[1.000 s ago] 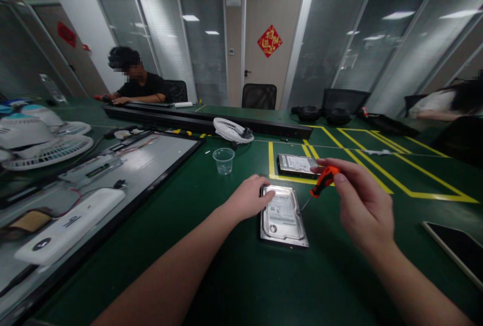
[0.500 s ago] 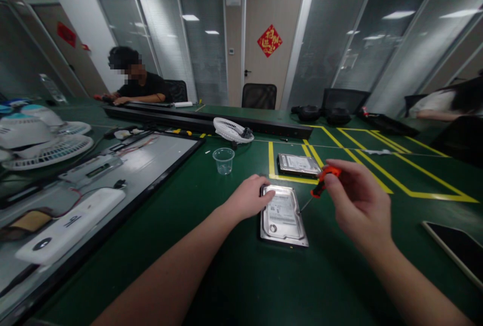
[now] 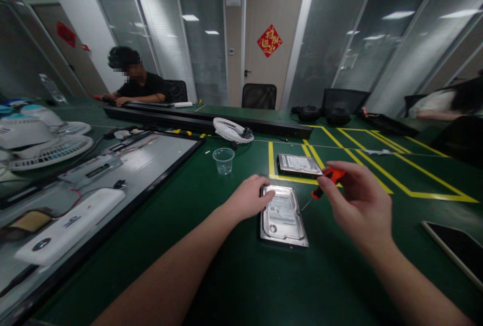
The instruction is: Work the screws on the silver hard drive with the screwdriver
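Note:
A silver hard drive point(image 3: 281, 220) lies flat on the green table in front of me. My left hand point(image 3: 251, 197) grips its far left corner, with the thumb resting on the metal cover and the fingers bent over the edge. In my right hand point(image 3: 358, 200) is a screwdriver point(image 3: 318, 193) with an orange and black handle, held between thumb and fingers. Its thin shaft slants down to the left, and the tip meets the right edge of the drive. Just beyond, a second hard drive point(image 3: 299, 164) sits by the yellow tape.
A clear plastic cup point(image 3: 224, 161) and a white fan grille point(image 3: 233, 131) stand ahead. On the left lies a large panel point(image 3: 151, 165) bearing a white device point(image 3: 71, 225). A phone point(image 3: 456, 250) rests at right. One person point(image 3: 141, 84) sits across the table, another at far right.
The screwdriver handle has tipped slightly lower and to the right, and my right thumb has shifted left along it. My left hand and the drive stay in place.

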Available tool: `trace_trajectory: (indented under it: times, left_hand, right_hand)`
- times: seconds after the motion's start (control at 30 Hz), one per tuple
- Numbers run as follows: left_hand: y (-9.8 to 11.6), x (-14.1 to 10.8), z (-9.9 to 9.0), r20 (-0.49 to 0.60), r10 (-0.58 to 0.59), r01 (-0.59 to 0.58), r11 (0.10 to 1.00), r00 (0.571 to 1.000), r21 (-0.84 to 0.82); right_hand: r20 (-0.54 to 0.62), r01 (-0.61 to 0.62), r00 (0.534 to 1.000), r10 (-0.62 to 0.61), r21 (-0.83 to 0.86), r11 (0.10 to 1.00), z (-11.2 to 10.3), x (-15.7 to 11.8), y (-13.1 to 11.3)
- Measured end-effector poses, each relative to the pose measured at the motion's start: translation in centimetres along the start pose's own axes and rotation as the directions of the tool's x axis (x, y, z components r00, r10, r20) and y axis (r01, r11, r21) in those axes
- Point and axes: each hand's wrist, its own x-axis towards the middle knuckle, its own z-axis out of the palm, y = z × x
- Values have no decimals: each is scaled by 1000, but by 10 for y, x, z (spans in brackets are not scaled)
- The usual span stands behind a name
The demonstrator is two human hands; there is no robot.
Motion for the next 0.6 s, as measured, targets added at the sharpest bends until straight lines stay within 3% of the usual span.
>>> trace_trajectory:
  times: [0.37,0.6]
  left_hand:
    - [0,0,0,1,3,-3,1000,1000,-5]
    - [-3,1,2,-11,24,-24,1000,1000,1]
  right_hand:
    - [47,-76,996,74,49,996,-4,-2,-5]
    - [7,14,1000,-14,1,1000,-1,0,1]
